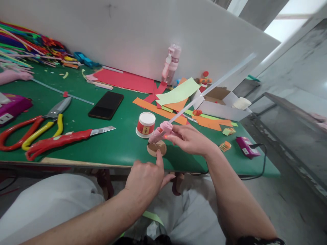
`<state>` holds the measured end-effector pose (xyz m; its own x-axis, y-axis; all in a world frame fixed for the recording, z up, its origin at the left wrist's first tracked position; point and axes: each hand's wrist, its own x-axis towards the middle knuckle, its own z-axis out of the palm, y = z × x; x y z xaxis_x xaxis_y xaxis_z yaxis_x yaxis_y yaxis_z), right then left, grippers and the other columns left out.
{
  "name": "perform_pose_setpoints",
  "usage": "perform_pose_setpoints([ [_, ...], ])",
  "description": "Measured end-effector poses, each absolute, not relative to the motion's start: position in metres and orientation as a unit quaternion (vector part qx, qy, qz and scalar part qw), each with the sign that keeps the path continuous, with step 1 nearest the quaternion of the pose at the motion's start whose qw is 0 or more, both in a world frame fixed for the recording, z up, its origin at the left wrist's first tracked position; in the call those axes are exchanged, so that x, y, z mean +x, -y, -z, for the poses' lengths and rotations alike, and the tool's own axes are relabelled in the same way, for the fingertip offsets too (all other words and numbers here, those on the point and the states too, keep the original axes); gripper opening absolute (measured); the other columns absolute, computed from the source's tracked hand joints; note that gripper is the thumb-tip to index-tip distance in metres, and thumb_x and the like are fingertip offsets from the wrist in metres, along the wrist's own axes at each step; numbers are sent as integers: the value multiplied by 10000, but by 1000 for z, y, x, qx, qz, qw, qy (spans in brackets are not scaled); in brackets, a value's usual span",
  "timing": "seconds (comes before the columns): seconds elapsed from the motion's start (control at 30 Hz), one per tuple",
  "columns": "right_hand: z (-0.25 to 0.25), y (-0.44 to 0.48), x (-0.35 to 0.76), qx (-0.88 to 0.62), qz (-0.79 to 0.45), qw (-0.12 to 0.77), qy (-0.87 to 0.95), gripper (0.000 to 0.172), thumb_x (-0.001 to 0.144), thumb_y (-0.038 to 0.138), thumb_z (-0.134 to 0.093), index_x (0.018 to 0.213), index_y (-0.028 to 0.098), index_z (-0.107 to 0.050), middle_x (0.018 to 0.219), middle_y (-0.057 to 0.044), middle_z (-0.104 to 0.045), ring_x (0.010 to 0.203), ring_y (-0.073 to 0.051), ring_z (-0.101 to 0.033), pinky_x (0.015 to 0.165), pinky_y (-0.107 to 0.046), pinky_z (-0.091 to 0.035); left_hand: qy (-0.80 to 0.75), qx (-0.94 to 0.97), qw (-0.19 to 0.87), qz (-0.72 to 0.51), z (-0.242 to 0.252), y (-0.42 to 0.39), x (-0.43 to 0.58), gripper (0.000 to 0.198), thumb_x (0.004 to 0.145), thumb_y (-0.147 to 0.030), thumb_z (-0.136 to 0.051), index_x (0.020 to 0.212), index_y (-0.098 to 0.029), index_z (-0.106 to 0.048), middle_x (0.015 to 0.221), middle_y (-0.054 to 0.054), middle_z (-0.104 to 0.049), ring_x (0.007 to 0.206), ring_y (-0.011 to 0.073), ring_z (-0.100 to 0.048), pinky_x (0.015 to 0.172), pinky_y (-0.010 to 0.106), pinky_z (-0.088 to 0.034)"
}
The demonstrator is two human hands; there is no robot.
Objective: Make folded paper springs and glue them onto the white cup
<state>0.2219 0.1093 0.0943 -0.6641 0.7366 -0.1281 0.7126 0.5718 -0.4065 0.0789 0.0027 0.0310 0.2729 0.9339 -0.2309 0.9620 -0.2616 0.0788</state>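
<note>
My right hand (187,139) grips a pink hot glue gun (159,132), a long clear glue stick (217,83) jutting from its back. The gun's nozzle end points down at a small round brown piece (153,148), apparently cardboard, lying near the table's front edge. On that piece rests the stretched index finger of my left hand (146,178); its thumb sticks out to the side and the other fingers curl under. This hand holds nothing. Just behind the round piece stands a red and white paper cup (146,125), upside down. Whether glue is coming out cannot be made out.
Left on the green table (122,149) lie a red-handled knife (68,139), pliers-like shears (51,119), a phone (106,104) and another glue gun (15,76). Coloured paper strips (176,97), a pink bottle (171,64), a white box (219,105) and a purple power block (247,147) sit behind and right.
</note>
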Motion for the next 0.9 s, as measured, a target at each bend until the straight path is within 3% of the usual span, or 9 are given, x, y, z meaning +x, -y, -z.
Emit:
perform_pose_setpoints([
  [0.9,-90,-111,227,-417,-214,46,882,238,1000,340,-465,905,178,-611,704,-3,-583,654,-148,-508,650,-275,-334,-598,792,103,73,-33,-2,78,745,953,-561,-499,1495,-54,-425,718,183,-733,668,303,-724,621,362,-503],
])
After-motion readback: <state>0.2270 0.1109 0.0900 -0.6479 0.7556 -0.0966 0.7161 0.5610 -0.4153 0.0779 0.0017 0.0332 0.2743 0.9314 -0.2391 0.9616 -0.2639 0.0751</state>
